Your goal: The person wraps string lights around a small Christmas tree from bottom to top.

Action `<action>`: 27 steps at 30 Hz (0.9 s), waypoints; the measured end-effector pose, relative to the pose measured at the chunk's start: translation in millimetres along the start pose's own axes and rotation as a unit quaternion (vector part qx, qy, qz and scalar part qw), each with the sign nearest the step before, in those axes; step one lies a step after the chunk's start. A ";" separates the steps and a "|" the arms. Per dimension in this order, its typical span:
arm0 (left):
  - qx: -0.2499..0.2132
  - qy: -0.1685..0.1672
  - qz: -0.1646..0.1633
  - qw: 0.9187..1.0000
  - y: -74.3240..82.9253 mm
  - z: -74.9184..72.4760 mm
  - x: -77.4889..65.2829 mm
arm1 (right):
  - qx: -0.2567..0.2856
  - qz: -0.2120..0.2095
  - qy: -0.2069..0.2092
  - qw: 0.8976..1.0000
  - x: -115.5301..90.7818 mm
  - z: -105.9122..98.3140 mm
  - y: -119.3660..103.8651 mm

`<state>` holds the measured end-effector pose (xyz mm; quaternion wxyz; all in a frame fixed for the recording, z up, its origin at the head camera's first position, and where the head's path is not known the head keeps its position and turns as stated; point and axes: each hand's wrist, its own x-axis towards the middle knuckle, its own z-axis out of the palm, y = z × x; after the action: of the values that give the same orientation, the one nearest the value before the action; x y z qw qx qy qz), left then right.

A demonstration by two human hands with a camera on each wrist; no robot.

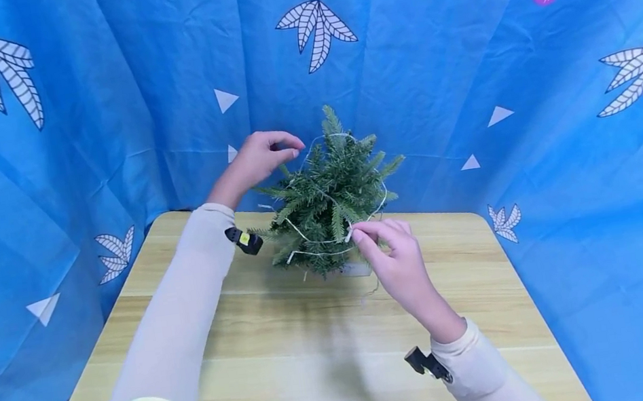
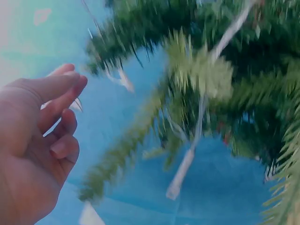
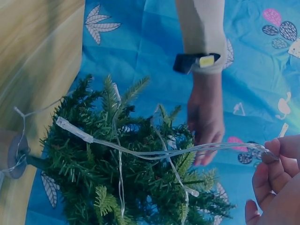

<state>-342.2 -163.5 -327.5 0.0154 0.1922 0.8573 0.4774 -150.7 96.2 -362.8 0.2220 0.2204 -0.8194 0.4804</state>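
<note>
A small artificial Christmas tree [image 1: 326,186] stands at the back of the table, wound with string lights [image 3: 178,152] on clear wire. My right hand [image 1: 393,252] is at its front right. In the right wrist view, that hand [image 3: 279,176] pinches the wire between thumb and fingertips. A clear bulb [image 3: 75,130] ends the stretch across the branches. My left hand [image 1: 260,158] hovers by the tree's upper left, close to a loop of wire. Its fingers [image 2: 58,89] are loosely bent beside the branches, and I see no wire running into them.
The tree's pale base [image 1: 357,269] shows under the lower branches. A loose wire end [image 1: 371,293] trails on the wooden table [image 1: 285,383]. Blue patterned curtains [image 1: 417,43] hang close behind the table and along both sides. Small cameras [image 1: 245,240] sit on both wrists.
</note>
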 end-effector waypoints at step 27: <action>0.223 0.004 0.208 0.952 24.6 31.3 -73.4 | 0.009 0.012 0.001 1.000 2.2 1.9 1.6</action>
<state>-259.9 -151.7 -335.8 -0.1308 0.3629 0.8829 0.2678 -153.7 94.9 -363.5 0.2146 0.2122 -0.8173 0.4909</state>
